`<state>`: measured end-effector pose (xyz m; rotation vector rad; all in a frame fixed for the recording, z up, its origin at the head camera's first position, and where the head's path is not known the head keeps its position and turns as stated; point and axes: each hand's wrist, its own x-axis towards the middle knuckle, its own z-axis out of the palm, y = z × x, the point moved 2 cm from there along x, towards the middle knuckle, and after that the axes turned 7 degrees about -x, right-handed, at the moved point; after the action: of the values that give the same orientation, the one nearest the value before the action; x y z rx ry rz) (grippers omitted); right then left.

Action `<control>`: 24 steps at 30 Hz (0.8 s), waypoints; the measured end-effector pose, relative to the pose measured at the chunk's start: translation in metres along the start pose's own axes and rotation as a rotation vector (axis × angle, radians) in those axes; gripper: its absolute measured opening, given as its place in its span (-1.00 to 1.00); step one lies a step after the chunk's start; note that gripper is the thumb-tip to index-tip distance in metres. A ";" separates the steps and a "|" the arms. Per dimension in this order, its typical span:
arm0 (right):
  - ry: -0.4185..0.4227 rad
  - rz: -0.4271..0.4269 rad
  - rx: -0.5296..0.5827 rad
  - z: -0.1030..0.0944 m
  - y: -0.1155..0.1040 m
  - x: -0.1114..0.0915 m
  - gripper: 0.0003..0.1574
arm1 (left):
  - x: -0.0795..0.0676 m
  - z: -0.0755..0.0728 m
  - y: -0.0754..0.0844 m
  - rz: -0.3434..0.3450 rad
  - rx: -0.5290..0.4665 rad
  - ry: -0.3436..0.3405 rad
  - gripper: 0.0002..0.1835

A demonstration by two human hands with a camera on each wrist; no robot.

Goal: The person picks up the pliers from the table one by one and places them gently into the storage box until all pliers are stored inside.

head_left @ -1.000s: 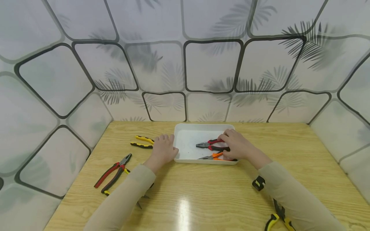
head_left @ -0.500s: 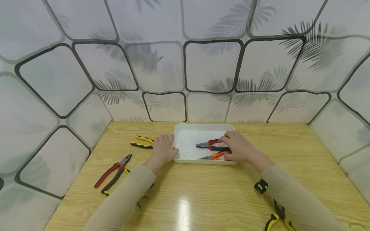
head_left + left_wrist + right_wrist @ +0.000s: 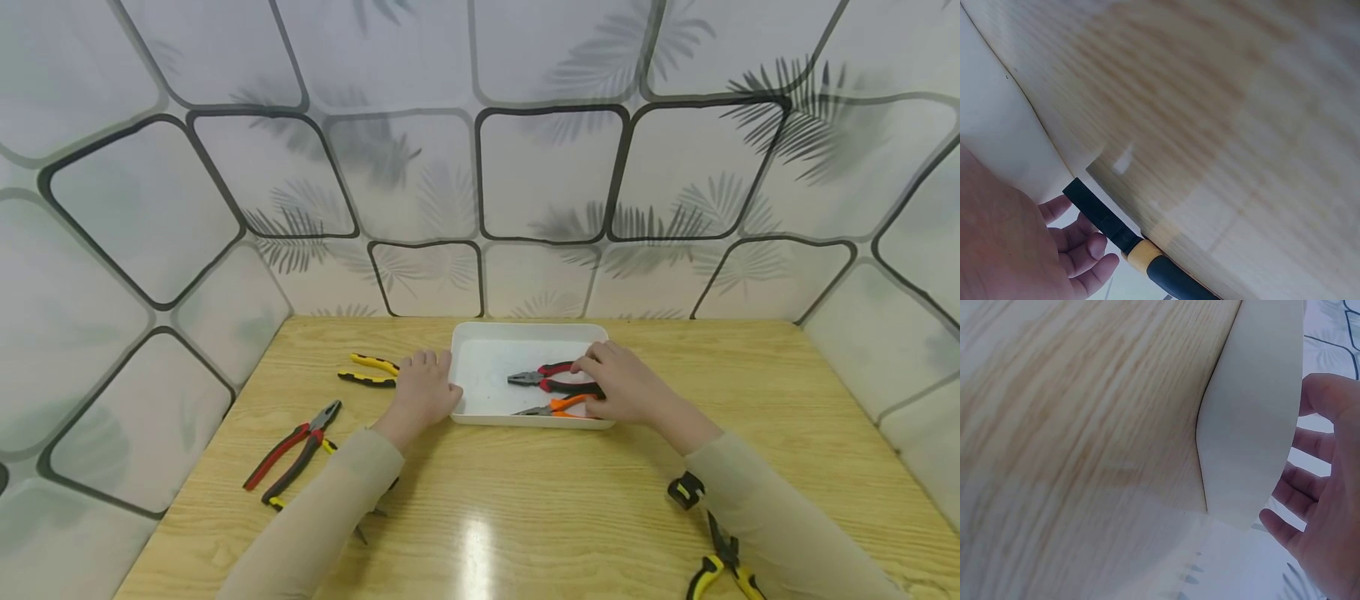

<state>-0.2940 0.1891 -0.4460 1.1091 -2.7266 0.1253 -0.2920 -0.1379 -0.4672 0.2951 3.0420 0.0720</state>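
Note:
In the head view a white tray (image 3: pixel 487 362) lies near the back of the table. Inside it are combination pliers with red-and-black handles (image 3: pixel 570 387) and, nearer the front wall, orange-handled pliers (image 3: pixel 561 405). My right hand (image 3: pixel 630 387) reaches over the tray's right end, its fingertips at the ends of these handles. The right wrist view shows its fingers spread and lightly bent at the tray wall (image 3: pixel 1247 419). At the left rim rests my left hand (image 3: pixel 423 390), partly hiding yellow-and-black pliers (image 3: pixel 367 380). Their dark head (image 3: pixel 1100 212) stands close to its loosely bent fingers.
Large red-and-black pliers (image 3: pixel 296 450) lie at the left, with another yellow-and-black tool partly under the left forearm. By the right sleeve are a small black-and-yellow object (image 3: pixel 686 490) and yellow-handled pliers (image 3: pixel 708 571). A patterned cloth wall (image 3: pixel 555 175) closes off the back.
My right hand has shifted slightly right and uncovered more of the red-and-black handles. The pliers in the tray have stayed in place. The left hand has not moved.

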 end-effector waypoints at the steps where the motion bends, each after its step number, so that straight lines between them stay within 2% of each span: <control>1: -0.003 0.004 -0.001 0.000 0.000 -0.001 -0.48 | 0.000 0.000 0.000 0.001 0.001 0.002 -0.38; 10: -0.044 0.053 -0.038 -0.003 -0.001 -0.005 -0.51 | 0.001 0.003 -0.001 0.002 -0.002 0.020 -0.40; 24: -0.034 0.049 -0.061 -0.008 -0.001 -0.013 -0.56 | -0.001 0.001 -0.001 0.012 0.000 0.028 -0.41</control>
<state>-0.2836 0.1983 -0.4410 1.0380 -2.7686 0.0308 -0.2914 -0.1387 -0.4685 0.3149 3.0681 0.0782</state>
